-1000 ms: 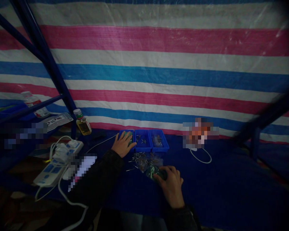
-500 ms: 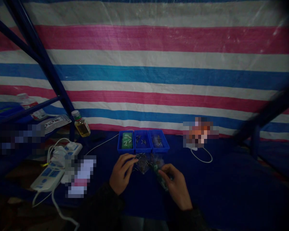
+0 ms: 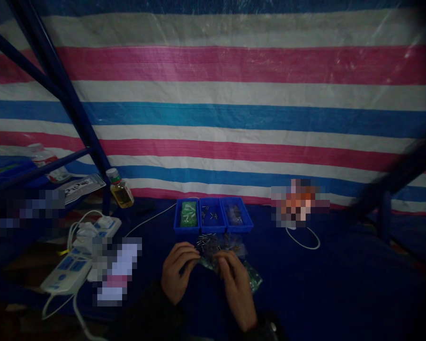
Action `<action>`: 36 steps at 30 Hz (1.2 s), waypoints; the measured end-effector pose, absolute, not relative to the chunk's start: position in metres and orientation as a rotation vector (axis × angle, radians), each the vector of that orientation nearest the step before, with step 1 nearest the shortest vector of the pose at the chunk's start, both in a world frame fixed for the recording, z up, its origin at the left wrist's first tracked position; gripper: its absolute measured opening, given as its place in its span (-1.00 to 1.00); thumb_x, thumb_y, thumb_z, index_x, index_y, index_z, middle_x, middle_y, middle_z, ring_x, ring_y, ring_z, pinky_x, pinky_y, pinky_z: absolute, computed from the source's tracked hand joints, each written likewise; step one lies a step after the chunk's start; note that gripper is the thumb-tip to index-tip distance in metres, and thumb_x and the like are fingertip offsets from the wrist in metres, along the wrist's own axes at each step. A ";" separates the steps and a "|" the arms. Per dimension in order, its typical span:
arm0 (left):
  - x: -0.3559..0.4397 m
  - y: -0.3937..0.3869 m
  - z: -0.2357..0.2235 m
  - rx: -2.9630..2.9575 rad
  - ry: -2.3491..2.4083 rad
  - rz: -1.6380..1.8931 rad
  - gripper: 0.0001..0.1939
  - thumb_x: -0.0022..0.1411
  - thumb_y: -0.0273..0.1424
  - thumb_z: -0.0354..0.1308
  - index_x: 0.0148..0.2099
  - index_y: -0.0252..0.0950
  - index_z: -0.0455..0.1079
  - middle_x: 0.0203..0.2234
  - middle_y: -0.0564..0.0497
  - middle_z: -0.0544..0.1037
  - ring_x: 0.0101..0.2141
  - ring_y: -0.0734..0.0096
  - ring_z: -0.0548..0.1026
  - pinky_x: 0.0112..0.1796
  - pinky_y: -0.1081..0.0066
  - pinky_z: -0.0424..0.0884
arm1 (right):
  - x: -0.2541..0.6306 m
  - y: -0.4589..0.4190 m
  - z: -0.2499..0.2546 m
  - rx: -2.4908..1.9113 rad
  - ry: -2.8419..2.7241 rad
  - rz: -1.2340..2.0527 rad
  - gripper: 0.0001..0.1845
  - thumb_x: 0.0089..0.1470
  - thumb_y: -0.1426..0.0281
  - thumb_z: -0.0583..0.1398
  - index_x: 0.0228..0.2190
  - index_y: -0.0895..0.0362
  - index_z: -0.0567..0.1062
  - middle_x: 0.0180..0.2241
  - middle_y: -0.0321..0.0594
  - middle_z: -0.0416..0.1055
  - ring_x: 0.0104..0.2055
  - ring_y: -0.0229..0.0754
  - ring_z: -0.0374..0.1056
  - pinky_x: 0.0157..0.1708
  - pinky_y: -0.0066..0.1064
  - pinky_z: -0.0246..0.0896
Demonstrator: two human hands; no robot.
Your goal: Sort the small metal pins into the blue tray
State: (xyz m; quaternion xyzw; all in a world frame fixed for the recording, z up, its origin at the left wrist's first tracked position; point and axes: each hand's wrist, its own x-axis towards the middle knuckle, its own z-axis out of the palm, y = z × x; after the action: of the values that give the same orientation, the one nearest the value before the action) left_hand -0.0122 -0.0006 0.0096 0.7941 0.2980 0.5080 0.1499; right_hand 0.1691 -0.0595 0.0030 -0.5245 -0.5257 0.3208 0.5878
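Green packet (image 3: pixel 207 264) lies between left hand (image 3: pixel 176 271) and right hand (image 3: pixel 237 289), fingers bunched, pinch unclear; tabletop (image 3: pixel 312 289) stretches rightward from them, trays (image 3: pixel 213 230) just beyond, striped sheet (image 3: pixel 234 94) behind.

Green, shiny material (image 3: pixel 254 281) (partly hidden) adjoins the right hand (image 3: pixel 236 286).

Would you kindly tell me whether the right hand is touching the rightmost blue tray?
Apart: the head view shows the right hand nearer the wearer than the tray, with clear bags visible in the gap between.
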 end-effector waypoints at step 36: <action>-0.013 -0.005 0.002 1.978 0.999 1.363 -0.92 0.36 -0.41 0.19 -0.19 -0.24 0.52 -0.31 -0.06 0.59 -0.27 0.27 0.58 -0.25 0.36 0.53 | 0.147 -0.064 -0.018 -1.278 -1.265 0.477 -0.78 0.33 0.25 0.17 -0.09 0.07 0.51 -0.31 -0.20 0.56 -0.29 -0.14 0.53 -0.26 -0.38 0.46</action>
State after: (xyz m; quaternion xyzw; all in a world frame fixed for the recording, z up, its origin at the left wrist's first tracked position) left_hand -0.0130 -0.0048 0.0016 0.7327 0.3701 0.5049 0.2669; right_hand 0.1467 -0.0643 -0.0185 -0.5508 -0.5450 0.2057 0.5977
